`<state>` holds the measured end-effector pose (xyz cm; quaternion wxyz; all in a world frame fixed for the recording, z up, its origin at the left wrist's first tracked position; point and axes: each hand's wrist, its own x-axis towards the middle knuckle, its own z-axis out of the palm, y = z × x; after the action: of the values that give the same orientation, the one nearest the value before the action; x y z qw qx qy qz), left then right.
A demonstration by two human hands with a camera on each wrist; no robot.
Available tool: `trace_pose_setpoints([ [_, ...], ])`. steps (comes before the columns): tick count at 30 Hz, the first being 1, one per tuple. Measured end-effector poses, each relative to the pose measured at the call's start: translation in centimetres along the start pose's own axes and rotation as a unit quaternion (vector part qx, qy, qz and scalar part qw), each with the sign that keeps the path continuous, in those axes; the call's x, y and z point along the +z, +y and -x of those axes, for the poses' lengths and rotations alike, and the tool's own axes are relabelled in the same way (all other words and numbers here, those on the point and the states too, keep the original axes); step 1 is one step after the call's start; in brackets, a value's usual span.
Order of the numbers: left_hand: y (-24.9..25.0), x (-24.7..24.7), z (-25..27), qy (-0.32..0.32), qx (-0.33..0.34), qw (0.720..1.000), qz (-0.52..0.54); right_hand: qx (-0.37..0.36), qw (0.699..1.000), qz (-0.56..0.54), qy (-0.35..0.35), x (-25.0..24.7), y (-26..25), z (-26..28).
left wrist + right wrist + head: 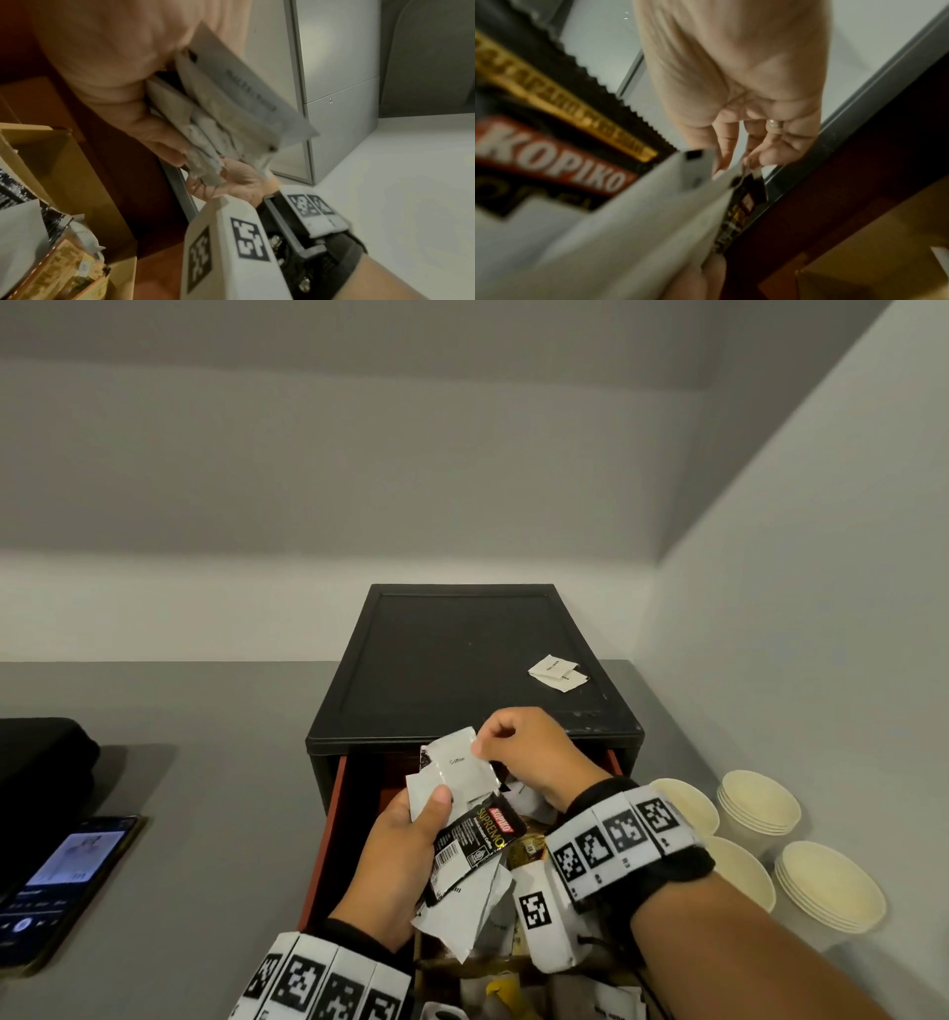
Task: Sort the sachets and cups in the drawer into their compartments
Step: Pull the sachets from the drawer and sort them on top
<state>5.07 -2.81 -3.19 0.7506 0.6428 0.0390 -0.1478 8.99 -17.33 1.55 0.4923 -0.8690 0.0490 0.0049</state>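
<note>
Above the open drawer (334, 814) of a black box (462, 660), my left hand (405, 845) grips a fanned bundle of sachets: several white ones (477, 901) and a black Kopiko sachet (472, 845). My right hand (518, 752) pinches the top corner of a white sachet (457, 762) at the top of that bundle. The left wrist view shows the white sachets (231, 113) held between thumb and fingers. The black Kopiko sachet (559, 146) fills the left of the right wrist view. More sachets (518, 850) lie in the drawer beneath my hands.
Stacks of cream paper cups (760, 803) (827, 886) stand on the grey counter right of the box. A folded white paper (557, 672) lies on the box's top. A lit phone (56, 880) and a black case (41, 757) sit at the left.
</note>
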Motion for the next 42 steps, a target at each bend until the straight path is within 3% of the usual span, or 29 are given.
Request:
trace_pose_setpoints([
  [6,0.8,-0.5,-0.7,0.020,-0.002,1.000,0.015,0.078,0.988,-0.114,0.064,-1.5,0.4,-2.0],
  [13,2.5,-1.9,-2.1,0.065,0.012,0.997,0.028,0.098,0.974,-0.172,0.111,-1.1,-0.8,-4.5],
  [20,5.0,-3.6,-3.4,0.105,0.049,0.992,0.040,0.103,0.981,-0.165,-0.016,2.1,-3.4,-8.8],
  [24,5.6,-4.0,-4.1,0.113,0.062,0.991,0.031,0.107,0.976,-0.189,-0.035,3.1,-4.8,-9.1],
  [29,5.5,-4.0,-5.0,0.111,0.063,0.992,0.000,-0.035,0.992,0.005,-0.119,3.3,-5.7,-7.8],
  [32,5.4,-3.7,-5.2,0.115,0.055,0.992,0.001,-0.056,0.992,0.047,-0.105,3.4,-5.4,-8.0],
  [38,6.3,-3.6,-4.6,0.133,-0.007,0.989,0.058,-0.051,0.995,0.014,-0.083,3.9,-5.1,-7.8],
  [42,6.3,-3.2,-4.9,0.149,0.002,0.988,0.037,-0.053,0.994,0.004,-0.100,4.2,-5.2,-7.6],
])
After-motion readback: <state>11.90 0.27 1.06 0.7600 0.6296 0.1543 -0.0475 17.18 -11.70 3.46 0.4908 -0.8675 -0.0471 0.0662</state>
